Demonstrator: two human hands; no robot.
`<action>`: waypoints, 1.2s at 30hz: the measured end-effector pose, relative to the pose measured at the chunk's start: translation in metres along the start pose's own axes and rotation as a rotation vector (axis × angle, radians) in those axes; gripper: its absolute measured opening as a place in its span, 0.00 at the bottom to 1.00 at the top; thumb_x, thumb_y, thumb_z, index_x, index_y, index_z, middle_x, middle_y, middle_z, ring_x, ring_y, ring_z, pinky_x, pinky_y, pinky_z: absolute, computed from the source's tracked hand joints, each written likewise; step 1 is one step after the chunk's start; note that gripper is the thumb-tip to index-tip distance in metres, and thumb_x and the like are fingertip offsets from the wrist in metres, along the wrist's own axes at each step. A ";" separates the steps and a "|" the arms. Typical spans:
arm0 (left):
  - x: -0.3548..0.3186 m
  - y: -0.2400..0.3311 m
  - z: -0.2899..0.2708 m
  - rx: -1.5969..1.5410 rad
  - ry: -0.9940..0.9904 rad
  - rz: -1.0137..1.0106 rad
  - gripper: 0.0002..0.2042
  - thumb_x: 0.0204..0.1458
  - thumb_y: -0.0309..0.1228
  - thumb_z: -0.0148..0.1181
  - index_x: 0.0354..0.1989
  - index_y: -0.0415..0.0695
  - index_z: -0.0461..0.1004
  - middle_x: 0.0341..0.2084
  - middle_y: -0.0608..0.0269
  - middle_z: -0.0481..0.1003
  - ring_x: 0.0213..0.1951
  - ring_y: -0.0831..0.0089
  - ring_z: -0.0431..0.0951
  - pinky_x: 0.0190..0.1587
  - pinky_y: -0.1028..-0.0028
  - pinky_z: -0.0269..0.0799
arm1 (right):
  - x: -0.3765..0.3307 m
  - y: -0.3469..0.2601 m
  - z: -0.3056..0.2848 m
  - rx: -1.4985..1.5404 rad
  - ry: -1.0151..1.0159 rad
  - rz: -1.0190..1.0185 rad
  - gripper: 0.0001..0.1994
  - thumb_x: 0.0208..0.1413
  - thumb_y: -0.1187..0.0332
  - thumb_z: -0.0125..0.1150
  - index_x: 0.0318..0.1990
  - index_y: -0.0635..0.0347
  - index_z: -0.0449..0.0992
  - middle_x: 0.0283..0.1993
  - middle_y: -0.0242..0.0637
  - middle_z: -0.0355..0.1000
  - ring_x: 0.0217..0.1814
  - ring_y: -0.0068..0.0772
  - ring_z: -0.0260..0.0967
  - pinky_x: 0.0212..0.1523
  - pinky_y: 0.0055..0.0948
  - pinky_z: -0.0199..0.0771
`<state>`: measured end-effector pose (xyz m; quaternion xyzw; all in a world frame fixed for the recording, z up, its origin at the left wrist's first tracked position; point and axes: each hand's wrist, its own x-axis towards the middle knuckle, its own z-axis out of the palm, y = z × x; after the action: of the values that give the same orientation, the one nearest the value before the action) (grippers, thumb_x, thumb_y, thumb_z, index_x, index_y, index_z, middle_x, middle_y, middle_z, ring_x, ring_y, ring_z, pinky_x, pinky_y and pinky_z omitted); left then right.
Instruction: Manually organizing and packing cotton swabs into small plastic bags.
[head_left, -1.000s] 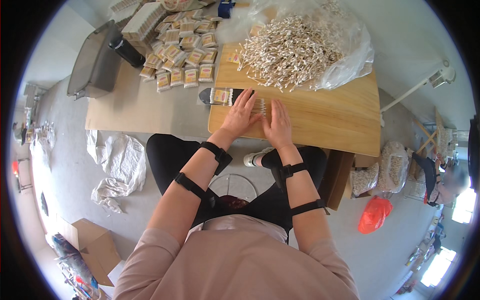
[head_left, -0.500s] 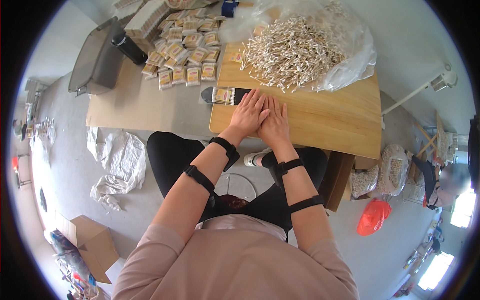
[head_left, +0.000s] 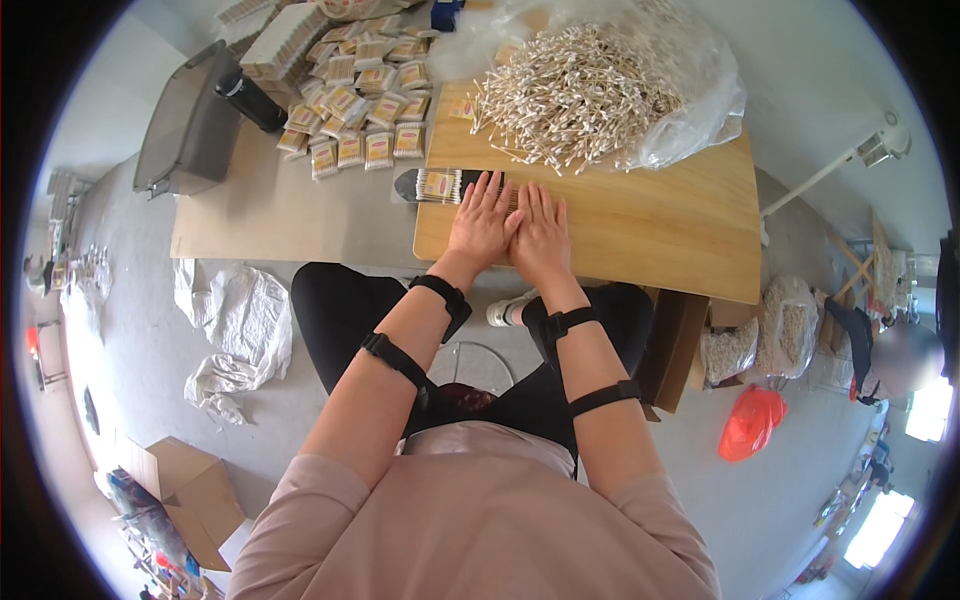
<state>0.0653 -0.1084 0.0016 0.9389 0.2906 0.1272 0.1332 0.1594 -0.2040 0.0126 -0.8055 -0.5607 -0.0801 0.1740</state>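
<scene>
Left grip (head_left: 481, 228) and right grip (head_left: 541, 232) lying flat, unclamped, over swabs (head_left: 514, 198); you're apparently levelling them, next move likely calling for keeping ends aligned beside pack (head_left: 438, 186).

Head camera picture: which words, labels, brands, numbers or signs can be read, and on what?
No text is readable.
Yellow-and-white labels on the heaped clear plastic cotton-swab packs: print too small.
Yellow-and-white label on the flat clear cotton-swab pack beside the left hand: too small.
Pale marking on the black cylindrical bottle: too blurred.

Free board (head_left: 660, 220) lies right of the hands (head_left: 541, 240); a swab heap (head_left: 580, 100) blocks ahead.
</scene>
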 end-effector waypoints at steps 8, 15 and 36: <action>-0.001 0.004 0.002 0.096 0.030 0.000 0.25 0.63 0.42 0.38 0.67 0.46 0.58 0.70 0.56 0.51 0.71 0.61 0.49 0.71 0.61 0.41 | -0.018 0.029 0.001 0.603 0.267 0.215 0.08 0.44 0.80 0.53 0.28 0.58 0.78 0.41 0.39 0.74 0.56 0.46 0.69 0.57 0.41 0.67; -0.002 0.004 0.001 0.075 0.014 -0.002 0.26 0.63 0.42 0.38 0.68 0.46 0.56 0.70 0.57 0.51 0.71 0.61 0.48 0.71 0.62 0.40 | -0.018 0.023 -0.003 0.476 0.223 0.143 0.09 0.41 0.78 0.54 0.25 0.54 0.80 0.40 0.32 0.74 0.56 0.40 0.69 0.57 0.40 0.65; -0.003 0.002 0.002 0.061 0.056 0.007 0.25 0.63 0.41 0.40 0.68 0.46 0.57 0.69 0.57 0.52 0.70 0.61 0.50 0.71 0.61 0.41 | -0.018 0.023 -0.003 0.441 0.176 0.131 0.12 0.42 0.78 0.53 0.30 0.53 0.82 0.41 0.31 0.74 0.56 0.39 0.68 0.58 0.40 0.64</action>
<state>0.0647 -0.1122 0.0001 0.9397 0.2946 0.1448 0.0959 0.1747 -0.2283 0.0049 -0.7727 -0.4938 -0.0142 0.3986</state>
